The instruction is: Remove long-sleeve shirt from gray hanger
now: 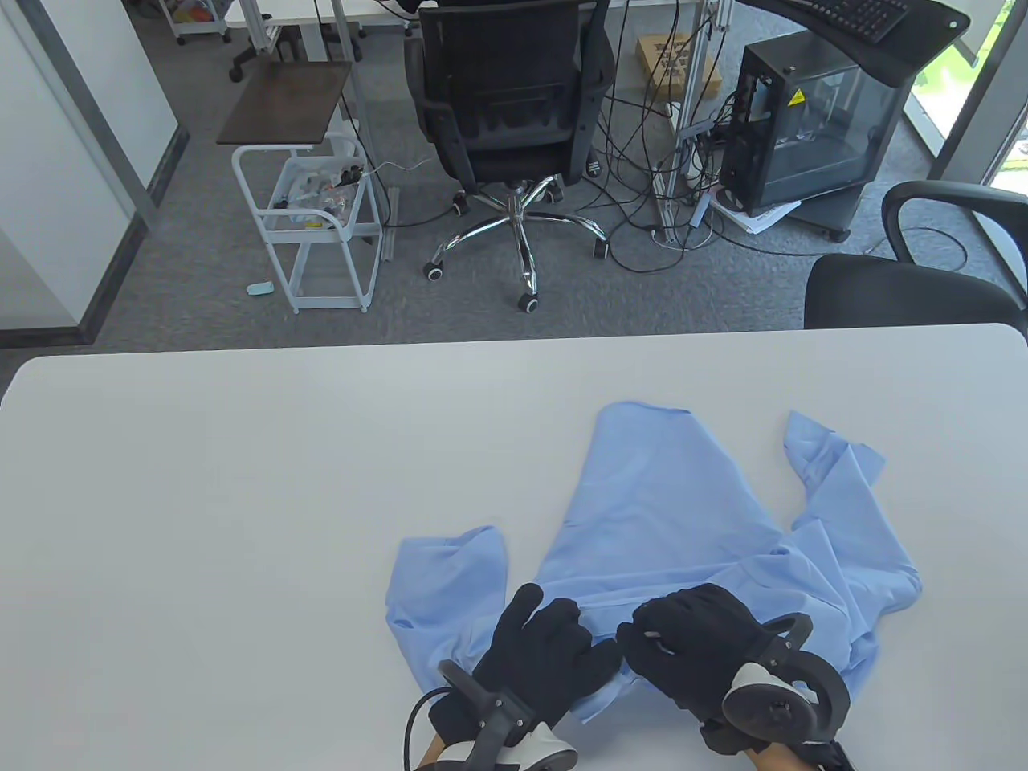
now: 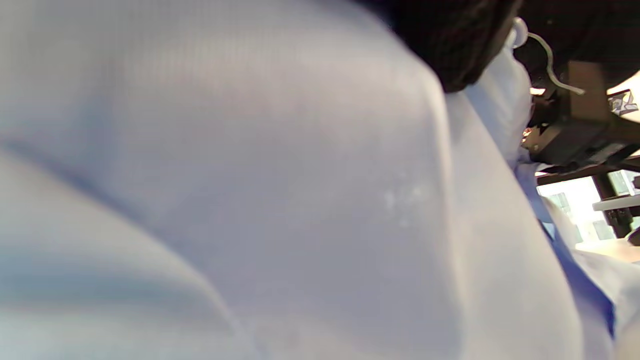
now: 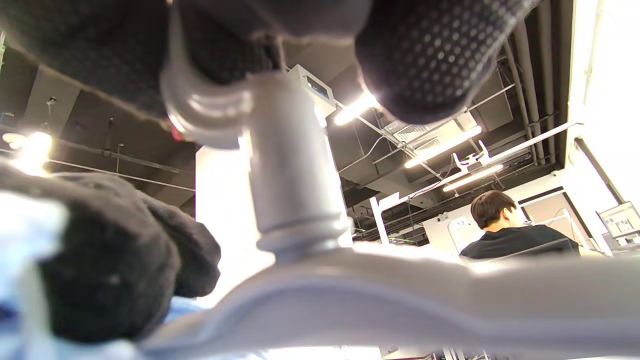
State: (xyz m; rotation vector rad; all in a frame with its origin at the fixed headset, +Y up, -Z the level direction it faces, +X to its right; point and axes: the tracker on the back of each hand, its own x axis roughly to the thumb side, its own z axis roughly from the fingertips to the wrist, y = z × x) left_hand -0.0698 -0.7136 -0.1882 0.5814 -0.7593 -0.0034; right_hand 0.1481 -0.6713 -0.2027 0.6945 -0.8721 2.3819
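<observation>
Shirt [image 1: 666, 522] lies spread on the table [image 1: 241, 498], the right hand [image 1: 695, 642] gripping the gray hanger [image 3: 295, 200] neck at the collar, the left hand [image 1: 546, 650] pressing cloth flat; next, slide the hanger free.

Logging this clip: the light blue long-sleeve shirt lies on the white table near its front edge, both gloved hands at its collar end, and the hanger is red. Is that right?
Not quite: the hanger is gray, not red, as the right wrist view shows up close. The rest stands: in the table view the light blue shirt lies on the white table, with the left hand and right hand at its collar end.
</observation>
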